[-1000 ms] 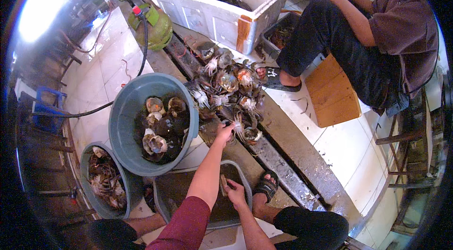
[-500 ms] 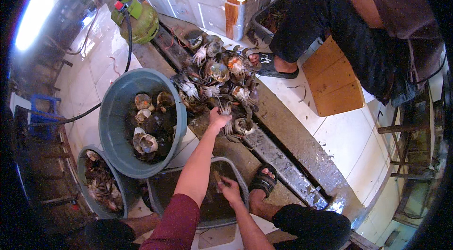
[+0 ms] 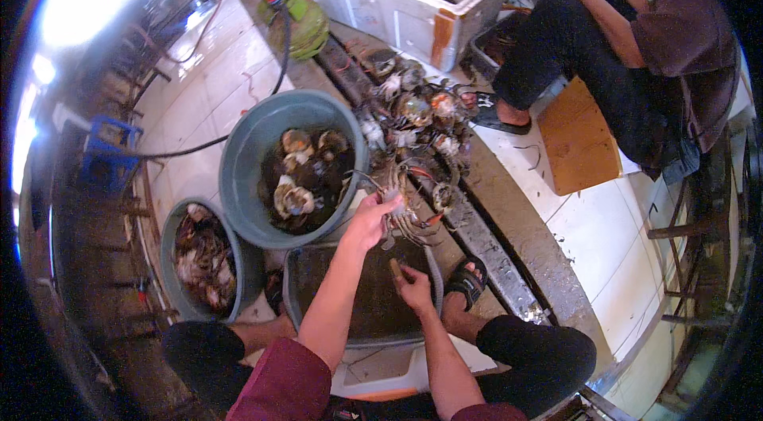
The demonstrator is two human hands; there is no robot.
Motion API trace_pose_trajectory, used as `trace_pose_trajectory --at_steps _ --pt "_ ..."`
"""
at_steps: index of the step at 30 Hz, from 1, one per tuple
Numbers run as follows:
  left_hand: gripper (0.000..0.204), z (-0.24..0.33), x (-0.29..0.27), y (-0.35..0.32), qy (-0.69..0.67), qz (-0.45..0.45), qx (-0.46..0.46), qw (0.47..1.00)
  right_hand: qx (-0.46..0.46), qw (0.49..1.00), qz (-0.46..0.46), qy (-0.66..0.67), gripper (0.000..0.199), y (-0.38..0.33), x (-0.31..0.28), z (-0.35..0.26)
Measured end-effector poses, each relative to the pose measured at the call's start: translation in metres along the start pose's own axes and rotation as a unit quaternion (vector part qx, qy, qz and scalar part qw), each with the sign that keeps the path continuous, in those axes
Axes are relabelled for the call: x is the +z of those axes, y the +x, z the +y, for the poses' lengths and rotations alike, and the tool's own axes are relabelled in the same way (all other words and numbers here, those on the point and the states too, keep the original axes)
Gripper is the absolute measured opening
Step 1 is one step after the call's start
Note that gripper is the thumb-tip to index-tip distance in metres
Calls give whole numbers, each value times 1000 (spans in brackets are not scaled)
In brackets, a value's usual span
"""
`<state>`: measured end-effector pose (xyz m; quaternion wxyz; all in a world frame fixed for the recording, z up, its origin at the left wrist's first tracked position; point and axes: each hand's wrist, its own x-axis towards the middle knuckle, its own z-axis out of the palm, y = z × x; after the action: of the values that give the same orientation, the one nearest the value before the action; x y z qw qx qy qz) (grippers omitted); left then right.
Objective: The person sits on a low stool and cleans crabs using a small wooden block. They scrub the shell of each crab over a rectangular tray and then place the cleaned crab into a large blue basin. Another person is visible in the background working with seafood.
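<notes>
My left hand (image 3: 372,218) is closed on a crab (image 3: 404,218), whose legs spread past my fingers. It is held above the far edge of a grey basin (image 3: 292,316) of murky brown water between my feet. Over the right side of that basin my right hand (image 3: 416,290) grips a short tan tool (image 3: 395,268); its exact kind is too small to tell. Beyond the left hand lies a pile of crab pieces (image 3: 417,111), shells and legs. A round teal tub (image 3: 230,159) holds dark water with several shells in it.
A smaller tub (image 3: 167,254) of crab parts stands at the left. A green gas cylinder (image 3: 306,27) with a black hose and a white foam box (image 3: 381,11) stand farther back. At the right sits a co-worker (image 3: 556,47) near a wooden board (image 3: 576,143). A drain channel (image 3: 493,270) crosses the floor.
My left hand has lifted the crab off the edge of the pile and brought it toward the basin. My right hand keeps its tool over the basin. The whole view has shifted.
</notes>
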<state>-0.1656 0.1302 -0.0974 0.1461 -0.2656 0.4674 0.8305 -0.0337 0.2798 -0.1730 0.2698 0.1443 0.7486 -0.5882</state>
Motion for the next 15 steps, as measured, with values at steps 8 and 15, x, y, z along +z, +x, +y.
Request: trace_pose_trajectory --at_steps 8,15 --pt "36 -46 -75 -117 -158 -40 -18 986 -50 995 -48 -77 34 -2 10 50" --pt "38 -108 -135 -152 -234 57 -14 971 -193 949 115 -219 42 12 -3 85"
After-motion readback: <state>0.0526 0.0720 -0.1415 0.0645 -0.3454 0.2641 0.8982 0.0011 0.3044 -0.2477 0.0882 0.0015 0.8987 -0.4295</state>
